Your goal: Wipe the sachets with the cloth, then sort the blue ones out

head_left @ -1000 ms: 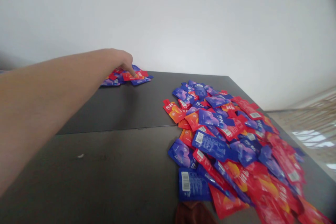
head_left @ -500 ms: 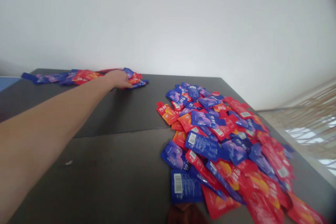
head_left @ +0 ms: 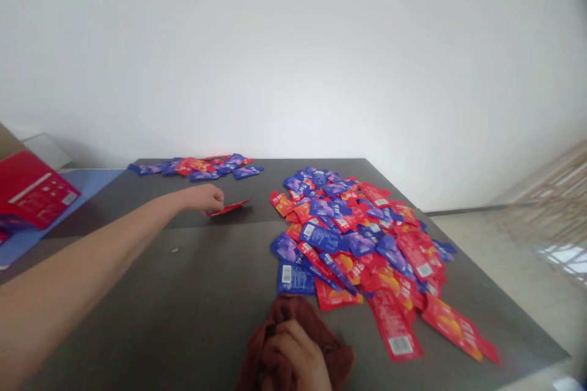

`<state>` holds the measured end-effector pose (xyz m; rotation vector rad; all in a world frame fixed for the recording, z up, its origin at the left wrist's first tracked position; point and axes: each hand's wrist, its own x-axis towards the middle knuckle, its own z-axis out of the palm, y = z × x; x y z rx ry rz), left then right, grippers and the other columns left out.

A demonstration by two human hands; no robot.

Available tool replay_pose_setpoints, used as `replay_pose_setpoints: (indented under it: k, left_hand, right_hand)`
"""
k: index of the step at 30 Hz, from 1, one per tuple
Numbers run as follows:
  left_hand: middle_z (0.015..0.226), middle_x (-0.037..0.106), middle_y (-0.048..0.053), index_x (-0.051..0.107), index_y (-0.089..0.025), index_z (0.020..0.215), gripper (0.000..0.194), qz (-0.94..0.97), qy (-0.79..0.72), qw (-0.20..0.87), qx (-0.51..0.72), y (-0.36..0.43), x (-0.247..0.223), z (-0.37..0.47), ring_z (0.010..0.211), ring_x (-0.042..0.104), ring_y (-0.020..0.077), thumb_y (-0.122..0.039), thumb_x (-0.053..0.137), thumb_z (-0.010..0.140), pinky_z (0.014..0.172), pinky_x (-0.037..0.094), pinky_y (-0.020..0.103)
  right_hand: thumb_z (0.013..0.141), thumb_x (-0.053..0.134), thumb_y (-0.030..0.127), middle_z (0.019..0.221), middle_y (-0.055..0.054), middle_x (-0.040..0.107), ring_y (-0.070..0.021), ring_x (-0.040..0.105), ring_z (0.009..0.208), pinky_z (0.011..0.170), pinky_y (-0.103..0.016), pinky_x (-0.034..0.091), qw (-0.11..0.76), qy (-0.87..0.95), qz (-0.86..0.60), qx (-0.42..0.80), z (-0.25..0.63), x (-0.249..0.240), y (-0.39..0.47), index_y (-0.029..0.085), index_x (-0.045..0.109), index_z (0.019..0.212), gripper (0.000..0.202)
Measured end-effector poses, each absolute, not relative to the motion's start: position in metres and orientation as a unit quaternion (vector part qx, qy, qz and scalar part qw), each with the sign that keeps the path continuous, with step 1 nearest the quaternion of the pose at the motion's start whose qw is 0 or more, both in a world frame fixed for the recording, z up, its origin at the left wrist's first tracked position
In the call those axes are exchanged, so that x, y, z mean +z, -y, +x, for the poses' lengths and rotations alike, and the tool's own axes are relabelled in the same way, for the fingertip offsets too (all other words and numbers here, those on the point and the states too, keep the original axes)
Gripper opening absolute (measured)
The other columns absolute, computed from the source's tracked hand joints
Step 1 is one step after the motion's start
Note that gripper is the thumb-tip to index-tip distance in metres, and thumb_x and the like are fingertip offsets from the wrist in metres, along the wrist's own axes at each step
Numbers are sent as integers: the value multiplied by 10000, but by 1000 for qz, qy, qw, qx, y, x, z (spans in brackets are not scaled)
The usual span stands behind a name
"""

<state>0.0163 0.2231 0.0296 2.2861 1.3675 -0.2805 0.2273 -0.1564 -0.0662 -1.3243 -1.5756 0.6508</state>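
My left hand (head_left: 205,198) is closed on a red sachet (head_left: 232,207), held just above the dark table between two groups of sachets. At the bottom centre, my right hand (head_left: 298,351) has its fingers curled into a crumpled brown cloth (head_left: 334,351). A large heap of red and blue sachets (head_left: 362,241) spreads beyond the cloth and to its right. Behind my left hand, a smaller row of red and blue sachets (head_left: 195,165) lies along the table's far edge.
On the left, a red box (head_left: 34,192) rests on a blue surface (head_left: 94,180) beside the dark table (head_left: 183,293). A white wall rises behind. A small white scrap (head_left: 174,250) lies on the table. Slatted wooden furniture (head_left: 550,214) stands at the right.
My left hand has come away from the far row, nearer to me, with a red sachet. My right hand has come into view on the brown cloth. The view has shifted, showing the red box.
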Motion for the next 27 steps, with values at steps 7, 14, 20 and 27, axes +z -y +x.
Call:
replay_pose_setpoints:
  k: [7,14,20,27]
  left_hand:
    - [985,742,96,747,-223,960,405,799,-465,333,-185,-170,54,18,864,673,262,-454,680,634,589,499,234]
    - [871,717,97,791,-203,880,442,797,-492,286,-202,-176,66,8,773,628,251,-514,697,581,567,472,249]
    - [681,642,78,769,-176,824,482,789,-517,264,-202,-180,40,-3,627,589,230,-557,682,543,517,452,272]
    - [769,680,68,743,-177,874,513,813,-521,215,-147,-180,11,10,732,639,262,-607,649,610,590,426,283]
  right_hand:
    - [719,574,77,923,1,640,-141,640,854,768,-229,469,490,629,-526,298,226,-57,161,229,626,824,192]
    - [730,579,74,909,2,626,-139,627,821,730,-237,447,506,620,-519,300,227,-54,162,221,633,823,182]
    - [713,596,57,912,10,630,-134,629,825,716,-230,438,514,621,-510,300,226,-57,159,223,642,822,203]
    - [684,609,42,911,10,631,-139,632,822,712,-239,437,507,620,-511,313,226,-60,158,228,644,814,230]
